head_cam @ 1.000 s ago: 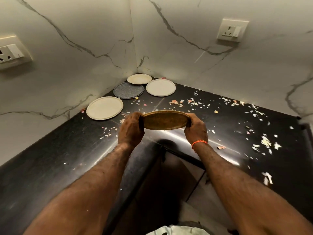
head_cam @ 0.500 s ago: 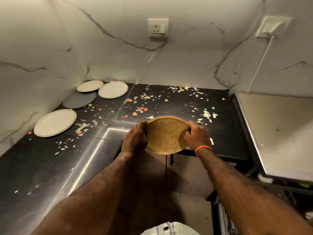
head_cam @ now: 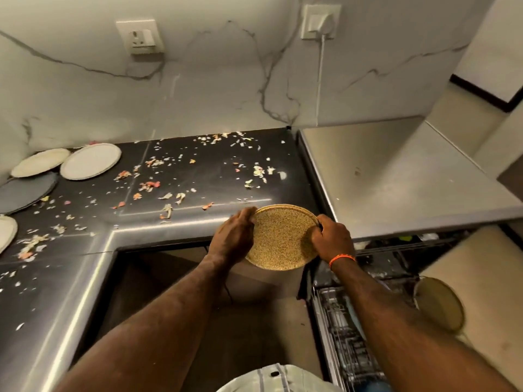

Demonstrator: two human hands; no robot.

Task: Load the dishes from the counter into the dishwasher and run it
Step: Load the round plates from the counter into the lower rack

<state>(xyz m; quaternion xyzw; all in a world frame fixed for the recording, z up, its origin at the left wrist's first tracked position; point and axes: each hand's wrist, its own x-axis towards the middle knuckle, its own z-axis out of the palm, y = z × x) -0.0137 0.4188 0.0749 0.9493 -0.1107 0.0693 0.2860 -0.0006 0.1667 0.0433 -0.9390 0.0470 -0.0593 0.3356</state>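
Observation:
A speckled tan plate (head_cam: 278, 239) is held tilted toward me, off the counter's front edge. My left hand (head_cam: 233, 239) grips its left rim and my right hand (head_cam: 331, 239) grips its right rim. Below my right arm stands the open dishwasher, its wire rack (head_cam: 343, 343) pulled out. A tan plate (head_cam: 438, 302) stands on edge in it at the right. On the black counter (head_cam: 198, 176) at the far left lie two cream plates (head_cam: 90, 161) (head_cam: 39, 162), a grey plate (head_cam: 25, 192) and part of another cream plate (head_cam: 5, 230).
Food scraps (head_cam: 150, 185) are scattered across the counter. The dishwasher's steel top (head_cam: 396, 176) adjoins the counter on the right. Two wall sockets (head_cam: 140, 38) (head_cam: 319, 22) sit on the marble backsplash, one with a white cable hanging down.
The view has swung right from the counter corner toward the dishwasher. The tan plate, held in both hands, moved right with it and tilted up; the open rack has come into sight.

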